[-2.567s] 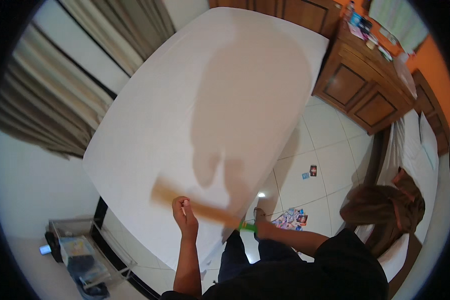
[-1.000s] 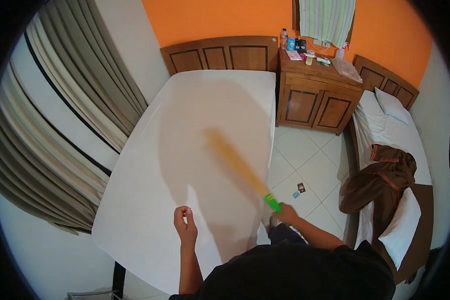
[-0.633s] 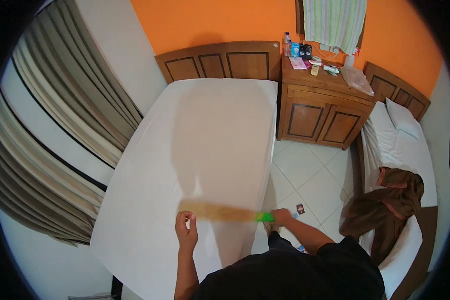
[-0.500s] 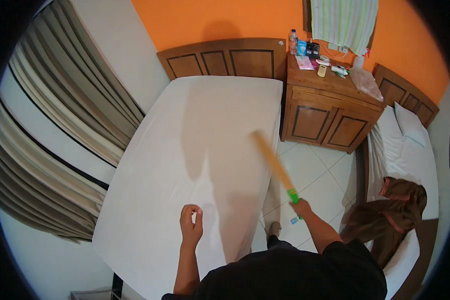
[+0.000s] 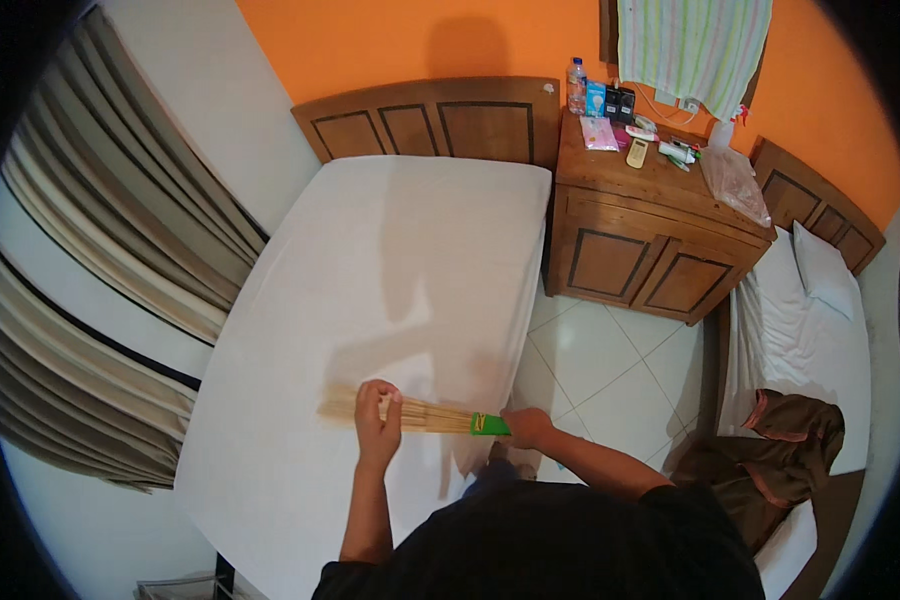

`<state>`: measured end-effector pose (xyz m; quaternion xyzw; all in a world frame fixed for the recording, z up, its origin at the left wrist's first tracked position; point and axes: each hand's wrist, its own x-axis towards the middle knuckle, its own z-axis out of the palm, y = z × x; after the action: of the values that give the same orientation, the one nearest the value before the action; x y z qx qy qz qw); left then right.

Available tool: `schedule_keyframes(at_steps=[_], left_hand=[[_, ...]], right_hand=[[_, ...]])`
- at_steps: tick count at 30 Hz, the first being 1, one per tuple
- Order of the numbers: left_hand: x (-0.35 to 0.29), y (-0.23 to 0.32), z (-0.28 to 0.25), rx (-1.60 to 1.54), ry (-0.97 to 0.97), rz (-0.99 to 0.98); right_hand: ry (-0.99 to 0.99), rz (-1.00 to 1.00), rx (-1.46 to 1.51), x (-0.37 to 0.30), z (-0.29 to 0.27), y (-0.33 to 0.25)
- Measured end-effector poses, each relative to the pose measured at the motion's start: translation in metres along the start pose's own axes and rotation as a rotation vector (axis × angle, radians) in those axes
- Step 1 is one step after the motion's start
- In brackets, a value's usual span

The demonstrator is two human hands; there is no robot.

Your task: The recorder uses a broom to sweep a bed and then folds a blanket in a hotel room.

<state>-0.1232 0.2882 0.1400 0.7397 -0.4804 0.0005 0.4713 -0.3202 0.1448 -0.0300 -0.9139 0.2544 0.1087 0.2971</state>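
A bundle of thin straw-coloured sticks bound at one end by a green handle [image 5: 420,416] (a stick broom, by the look of it) is held level across the near end of a bed covered with a plain white sheet [image 5: 390,270]. The green end is gripped in the right hand [image 5: 527,427], whose fingers are closed round it just past the bed's right edge. The left hand [image 5: 377,425] is laid over the bristle part, fingers curled loosely on the sticks above the sheet. A carved wooden headboard [image 5: 440,120] is seen at the far end of the bed, and a wooden bedside cabinet [image 5: 650,240] stands to its right, with a clear plastic bottle [image 5: 576,86] on top.
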Motion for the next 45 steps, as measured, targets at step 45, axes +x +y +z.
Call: schedule_keyframes(at_steps=[45], left_hand=[[0.311,-0.068,0.127,0.263,0.428,-0.391]], right_hand=[[-0.281,-0.491,-0.352,0.411,-0.242,0.172]])
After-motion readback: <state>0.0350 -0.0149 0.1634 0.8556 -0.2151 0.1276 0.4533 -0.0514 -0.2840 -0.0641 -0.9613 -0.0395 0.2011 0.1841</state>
